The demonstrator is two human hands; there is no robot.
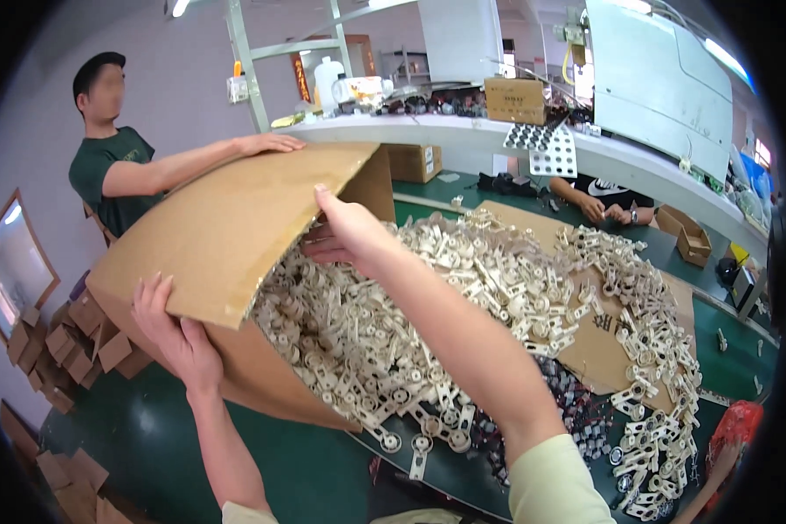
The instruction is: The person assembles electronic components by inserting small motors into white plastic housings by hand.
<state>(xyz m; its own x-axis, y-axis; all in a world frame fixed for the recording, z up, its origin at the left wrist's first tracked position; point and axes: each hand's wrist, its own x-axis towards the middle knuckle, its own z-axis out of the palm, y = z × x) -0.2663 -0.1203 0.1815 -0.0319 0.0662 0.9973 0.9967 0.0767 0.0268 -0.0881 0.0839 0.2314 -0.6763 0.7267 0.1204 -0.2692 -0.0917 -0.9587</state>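
A large brown cardboard box (pixel 210 227) lies tipped on its side, its open mouth facing right. Cream-white plastic parts (pixel 393 306), flat arms with round ring ends, spill from it in a big heap. My right hand (pixel 349 231) grips the flap's edge at the mouth, thumb on top and fingers curled inside. My left hand (pixel 179 336) holds the box lower down at the near left, fingers against the cardboard and thumb by the flap's lower corner. A co-worker in a dark green shirt rests a hand (pixel 271 143) on top of the box.
Flattened cardboard (pixel 598 341) lies under part of the heap on the green table (pixel 140 445). Small dark wired parts (pixel 576 406) sit near my right forearm. A white shelf (pixel 463 129) crosses the back; another person's hands (pixel 604 210) show beneath it. Folded cartons (pixel 74 345) are piled at left.
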